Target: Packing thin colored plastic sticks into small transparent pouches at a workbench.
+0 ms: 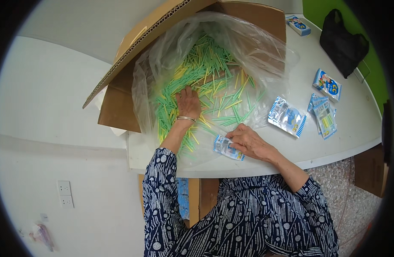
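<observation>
A heap of thin green and yellow sticks [210, 55] lies in a clear plastic bag [250, 38] that lines a tipped cardboard box [265, 21]. Into the left part of this heap reaches my left hand [188, 103], a bangle at its wrist. Its fingers look slightly apart and bent, and their tips are partly lost among the sticks. At the table's front edge my right hand [252, 143] is closed on a small blue-and-white packet [225, 147], pinching its upper right side. Loose sticks are scattered over the bag between my two hands.
Right of the box on the white table [346, 124] lie a larger blue-and-white pouch [287, 117], several small packets [325, 118] and a small printed box [328, 85]. Farther back are another small box [298, 25] and a black bag [344, 45].
</observation>
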